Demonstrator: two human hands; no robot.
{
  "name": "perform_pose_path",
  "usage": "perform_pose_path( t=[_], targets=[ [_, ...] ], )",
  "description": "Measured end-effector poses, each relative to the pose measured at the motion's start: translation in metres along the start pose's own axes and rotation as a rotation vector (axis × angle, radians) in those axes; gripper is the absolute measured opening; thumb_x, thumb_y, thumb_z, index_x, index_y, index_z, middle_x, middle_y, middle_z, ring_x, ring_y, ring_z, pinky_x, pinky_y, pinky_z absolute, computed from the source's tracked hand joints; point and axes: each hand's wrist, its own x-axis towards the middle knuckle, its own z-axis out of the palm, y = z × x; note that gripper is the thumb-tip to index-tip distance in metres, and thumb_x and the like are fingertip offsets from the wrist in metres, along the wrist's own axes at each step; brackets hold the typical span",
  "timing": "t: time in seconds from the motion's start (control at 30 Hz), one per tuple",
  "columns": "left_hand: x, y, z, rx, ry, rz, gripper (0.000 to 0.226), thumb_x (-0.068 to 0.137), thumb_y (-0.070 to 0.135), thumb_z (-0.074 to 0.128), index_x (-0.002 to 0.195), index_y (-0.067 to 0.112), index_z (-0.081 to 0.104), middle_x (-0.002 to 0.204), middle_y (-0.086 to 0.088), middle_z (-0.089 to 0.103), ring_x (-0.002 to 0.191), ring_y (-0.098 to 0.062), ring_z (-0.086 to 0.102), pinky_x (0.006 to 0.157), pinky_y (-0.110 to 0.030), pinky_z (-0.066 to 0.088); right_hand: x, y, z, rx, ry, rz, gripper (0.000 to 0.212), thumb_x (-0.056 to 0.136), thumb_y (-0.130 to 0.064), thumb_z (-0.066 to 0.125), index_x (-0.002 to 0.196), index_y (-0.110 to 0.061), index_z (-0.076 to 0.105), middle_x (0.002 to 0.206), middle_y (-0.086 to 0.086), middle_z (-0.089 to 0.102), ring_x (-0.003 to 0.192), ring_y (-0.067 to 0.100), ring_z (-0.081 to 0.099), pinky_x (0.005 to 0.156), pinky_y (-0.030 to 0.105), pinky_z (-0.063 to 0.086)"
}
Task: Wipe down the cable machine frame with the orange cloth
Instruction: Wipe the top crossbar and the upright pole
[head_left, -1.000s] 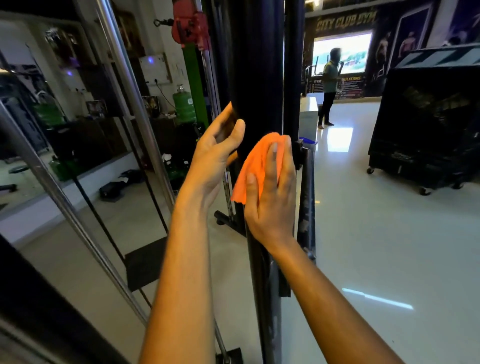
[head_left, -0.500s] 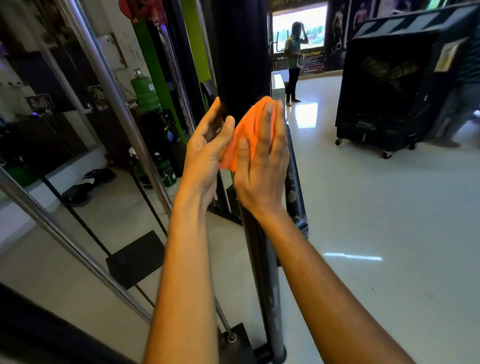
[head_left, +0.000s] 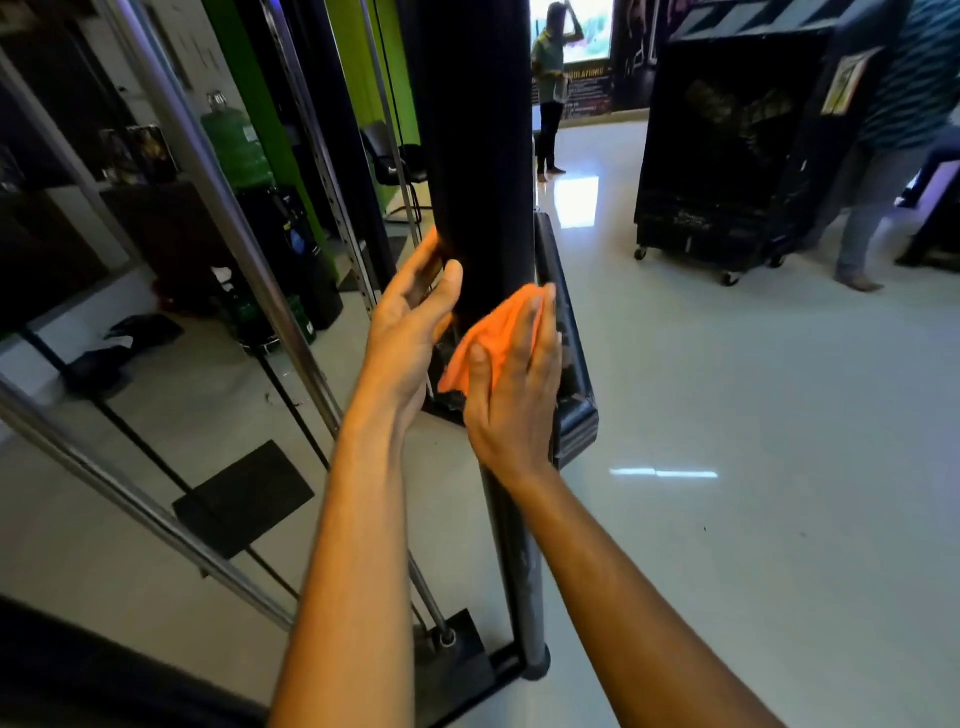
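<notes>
While a gym floor carries on behind, two bare hands work at one black upright.

Cloth: the orange cloth lies flat against the black upright post of the cable machine frame, low on its thick padded-looking section, with one corner hanging free at lower left.

Right hand: the right hand presses the cloth to the post with straight fingers laid side by side, fingertips pointing up, thumb resting on the cloth's lower part (pressing rather than gripping).

Left hand: the left hand rests on the post's left side, just beside the cloth, fingers straight and loose; the thumb touches the front of the post and the fingertips reach round its far side, where they are partly hidden.

Frame: below the hands the post narrows to a scuffed black tube that meets a base plate on the floor; a second black bar slants down just right of the cloth.

Left of frame: chrome guide rods run diagonally, with a green water bottle behind them.

Background: a person in a green shirt stands near a bright doorway; a black wheeled cabinet sits on the glossy pale floor, and another person in a striped shirt stands just beside it at the right edge.
</notes>
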Motion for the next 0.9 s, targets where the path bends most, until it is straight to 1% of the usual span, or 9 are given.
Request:
perform_pose_path(
  t=[0.1,0.23,0.3,0.37,0.43,0.5,0.6,0.73,0.9],
  targets=[
    [0.001,-0.002,-0.002,0.0,-0.002,-0.002,0.053,0.102,0.029,0.071,0.152,0.037,0.056,0.141,0.022,0.067,0.133,0.006,0.058,0.109,-0.025,0.051,0.026,-0.017,-0.001,0.027,0.061,0.025,0.076,0.115,-0.035,0.051,0.17,-0.016,0.001,0.181,0.015,0.004,0.168,0.028,0.014,0.128,0.062,0.029],
    [0.0,-0.024,-0.004,0.014,-0.003,-0.033,0.043,0.103,0.033,0.07,0.139,0.052,0.057,0.133,0.031,0.066,0.13,0.011,0.056,0.114,-0.028,0.047,-0.015,0.007,0.001,-0.078,-0.052,-0.027,0.084,0.117,-0.035,0.047,0.17,-0.03,-0.018,0.181,0.019,-0.005,0.169,0.033,0.003,0.134,0.059,0.018],
    [-0.005,-0.04,-0.004,0.026,0.009,-0.058,0.038,0.103,0.037,0.07,0.132,0.058,0.057,0.128,0.037,0.064,0.131,0.013,0.053,0.122,-0.034,0.041,-0.059,0.034,0.002,-0.145,-0.136,-0.012,0.091,0.116,-0.032,0.051,0.169,-0.029,-0.024,0.18,0.019,-0.01,0.168,0.038,-0.001,0.132,0.067,0.017],
    [-0.009,-0.052,-0.003,0.025,0.025,-0.083,0.039,0.1,0.042,0.071,0.131,0.06,0.056,0.128,0.038,0.062,0.132,0.012,0.051,0.127,-0.041,0.035,-0.103,0.062,0.001,-0.248,-0.205,-0.005,0.103,0.111,-0.027,0.063,0.17,-0.024,-0.021,0.18,0.019,-0.012,0.167,0.043,-0.004,0.125,0.078,0.019],
    [-0.01,-0.06,-0.003,0.026,0.03,-0.091,0.041,0.098,0.045,0.071,0.133,0.059,0.055,0.126,0.04,0.061,0.13,0.012,0.052,0.128,-0.041,0.034,-0.132,0.082,0.0,-0.337,-0.257,-0.022,0.116,0.103,-0.023,0.075,0.171,-0.023,-0.018,0.18,0.019,-0.012,0.166,0.047,-0.005,0.123,0.081,0.015],
    [-0.01,-0.066,-0.002,0.023,0.036,-0.108,0.044,0.101,0.042,0.07,0.14,0.054,0.054,0.123,0.041,0.062,0.125,0.015,0.054,0.125,-0.036,0.036,-0.132,0.08,0.001,-0.318,-0.268,-0.009,0.11,0.106,-0.027,0.07,0.172,-0.023,-0.018,0.18,0.019,-0.014,0.166,0.048,-0.006,0.125,0.081,0.01],
    [-0.011,-0.074,-0.005,0.004,0.036,-0.137,0.053,0.103,0.039,0.068,0.153,0.045,0.049,0.124,0.04,0.061,0.121,0.017,0.055,0.117,-0.026,0.041,-0.094,0.053,0.007,-0.223,-0.202,-0.006,0.084,0.117,-0.037,0.043,0.17,-0.02,-0.02,0.179,0.022,-0.014,0.166,0.048,-0.005,0.126,0.079,0.004],
    [-0.013,-0.085,-0.006,-0.027,0.027,-0.174,0.06,0.103,0.038,0.069,0.158,0.039,0.045,0.133,0.034,0.055,0.125,0.014,0.051,0.107,-0.02,0.043,-0.053,0.032,0.008,-0.113,-0.093,0.019,0.083,0.117,-0.031,0.046,0.169,-0.017,-0.017,0.179,0.026,-0.007,0.168,0.041,-0.003,0.131,0.07,0.004],
    [-0.02,-0.097,-0.004,-0.038,0.056,-0.194,0.054,0.104,0.039,0.067,0.155,0.041,0.047,0.129,0.036,0.057,0.123,0.014,0.051,0.118,-0.029,0.037,-0.118,0.07,0.001,-0.201,-0.275,0.027,0.088,0.117,-0.039,0.047,0.17,-0.021,-0.021,0.179,0.026,-0.005,0.167,0.043,-0.005,0.13,0.072,0.01]
  ],
)
